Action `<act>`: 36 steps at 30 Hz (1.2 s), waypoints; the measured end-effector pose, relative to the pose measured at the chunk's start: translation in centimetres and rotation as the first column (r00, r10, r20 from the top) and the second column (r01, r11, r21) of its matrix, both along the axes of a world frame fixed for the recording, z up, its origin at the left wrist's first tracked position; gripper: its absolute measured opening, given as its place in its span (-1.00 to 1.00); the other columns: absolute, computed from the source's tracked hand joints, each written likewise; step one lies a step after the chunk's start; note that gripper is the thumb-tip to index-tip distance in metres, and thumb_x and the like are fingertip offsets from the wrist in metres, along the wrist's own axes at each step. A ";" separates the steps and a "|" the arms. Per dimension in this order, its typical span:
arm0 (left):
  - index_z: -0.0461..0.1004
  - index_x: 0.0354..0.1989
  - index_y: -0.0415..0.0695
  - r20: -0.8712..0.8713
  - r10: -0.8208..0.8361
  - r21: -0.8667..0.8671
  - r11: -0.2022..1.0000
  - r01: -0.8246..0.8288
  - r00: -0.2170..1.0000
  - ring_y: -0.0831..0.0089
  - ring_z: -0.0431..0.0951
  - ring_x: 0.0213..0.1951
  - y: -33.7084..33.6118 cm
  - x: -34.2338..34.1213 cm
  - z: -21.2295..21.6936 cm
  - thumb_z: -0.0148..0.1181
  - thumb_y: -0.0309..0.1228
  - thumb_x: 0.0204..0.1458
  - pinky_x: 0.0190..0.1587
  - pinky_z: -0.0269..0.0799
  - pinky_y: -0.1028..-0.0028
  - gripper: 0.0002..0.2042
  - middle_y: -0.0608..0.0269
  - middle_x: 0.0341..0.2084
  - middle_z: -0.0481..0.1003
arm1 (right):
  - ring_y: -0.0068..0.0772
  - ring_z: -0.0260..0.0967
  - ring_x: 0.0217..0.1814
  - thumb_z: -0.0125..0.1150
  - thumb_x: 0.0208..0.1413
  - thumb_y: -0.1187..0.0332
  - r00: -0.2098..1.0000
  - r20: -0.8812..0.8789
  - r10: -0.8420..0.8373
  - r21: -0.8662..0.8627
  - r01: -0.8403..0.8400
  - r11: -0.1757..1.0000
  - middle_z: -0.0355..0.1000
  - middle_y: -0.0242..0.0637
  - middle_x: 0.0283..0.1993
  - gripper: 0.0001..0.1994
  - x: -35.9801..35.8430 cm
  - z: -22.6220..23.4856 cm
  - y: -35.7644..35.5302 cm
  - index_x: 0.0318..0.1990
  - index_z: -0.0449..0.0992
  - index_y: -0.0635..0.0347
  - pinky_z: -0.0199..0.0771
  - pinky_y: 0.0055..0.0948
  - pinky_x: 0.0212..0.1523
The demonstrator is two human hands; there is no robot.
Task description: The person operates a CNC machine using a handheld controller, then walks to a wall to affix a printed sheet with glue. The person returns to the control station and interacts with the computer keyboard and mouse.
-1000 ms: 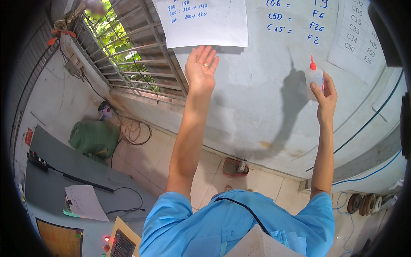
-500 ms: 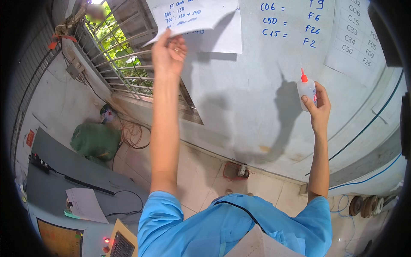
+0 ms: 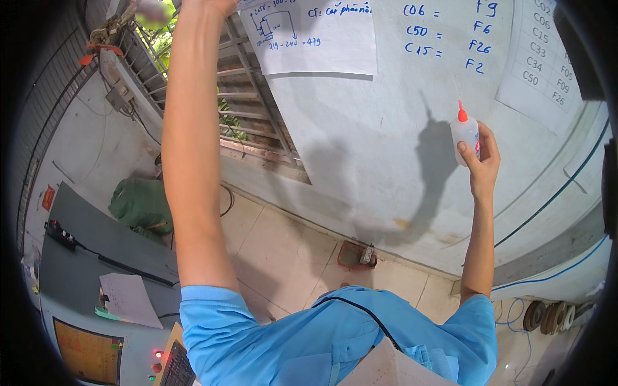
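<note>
Raised to the top edge is my left hand, with only its heel showing and the fingers out of view. It is beside the upper left of a white paper sheet on the wall, which bears blue handwriting and a small sketch. What my left hand holds, if anything, is hidden. My right hand is closed around a small whitish squeeze bottle, held upright before the wall. The bottle has a red cap and a thin clear tip pointing up.
Blue writing covers the white wall, and a printed sheet hangs at right. A barred window lies left of the papers. At lower left stand a grey desk and a keyboard. Several rolls rest at lower right.
My left hand has moved up and left, and the sheet whose lower edge it lifted is out of view. The sheet beneath shows more. My right hand keeps its grip on the bottle.
</note>
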State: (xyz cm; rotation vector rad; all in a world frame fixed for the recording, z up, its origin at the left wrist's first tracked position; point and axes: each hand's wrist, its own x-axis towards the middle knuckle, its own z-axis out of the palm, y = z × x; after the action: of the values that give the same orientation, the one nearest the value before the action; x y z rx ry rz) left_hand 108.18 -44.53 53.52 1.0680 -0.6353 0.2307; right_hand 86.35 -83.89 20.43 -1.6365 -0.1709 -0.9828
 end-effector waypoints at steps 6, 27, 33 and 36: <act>0.51 -0.40 -0.15 -0.008 0.001 -0.031 1.000 -0.001 1.000 0.55 0.52 -0.59 -0.8 -0.2 1.1 0.18 -0.30 0.18 -0.61 0.44 0.59 -0.81 0.32 -0.59 0.53 | -0.33 0.40 0.17 0.47 0.06 0.27 0.999 0.007 -0.041 -0.014 0.042 0.999 0.48 -0.15 0.10 -0.40 -0.4 0.1 0.0 0.21 0.43 0.40 0.33 -0.32 0.24; 0.47 -0.09 -0.21 -0.370 -0.090 -0.004 0.995 0.095 0.925 0.43 0.60 -0.44 -0.5 -3.2 -19.4 0.25 -0.32 0.23 -0.44 0.58 0.50 -0.77 0.16 -0.38 0.59 | -0.40 0.43 0.13 0.51 0.05 0.31 0.990 -0.050 0.135 0.031 -0.134 0.991 0.49 -0.22 0.07 -0.41 0.7 -1.7 2.6 0.21 0.42 0.33 0.38 -0.36 0.19; 0.50 -0.14 -0.21 -0.138 -0.169 -0.151 0.977 0.148 0.976 0.44 0.60 -0.39 0.4 -3.5 -16.5 0.27 -0.34 0.21 -0.37 0.55 0.49 -0.80 0.19 -0.36 0.58 | -0.39 0.44 0.10 0.51 0.05 0.30 0.992 -0.057 0.109 0.041 -0.107 0.993 0.50 -0.21 0.06 -0.41 0.0 -2.8 2.4 0.20 0.42 0.34 0.41 -0.35 0.16; 0.51 -0.15 -0.22 -0.152 -0.211 -0.254 0.952 0.168 0.965 0.44 0.55 -0.39 1.0 -3.9 -15.8 0.28 -0.36 0.20 -0.36 0.52 0.50 -0.81 0.21 -0.37 0.56 | -0.39 0.44 0.11 0.51 0.05 0.31 0.995 -0.050 0.083 0.050 -0.080 0.996 0.50 -0.21 0.06 -0.41 -0.6 -3.0 1.8 0.20 0.42 0.34 0.41 -0.35 0.17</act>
State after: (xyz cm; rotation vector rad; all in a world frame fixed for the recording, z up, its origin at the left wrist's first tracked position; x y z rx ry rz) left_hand 104.25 -43.54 37.71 0.7788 -0.5300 0.0404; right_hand 85.71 -82.05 17.47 -1.5974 -0.1760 -0.8748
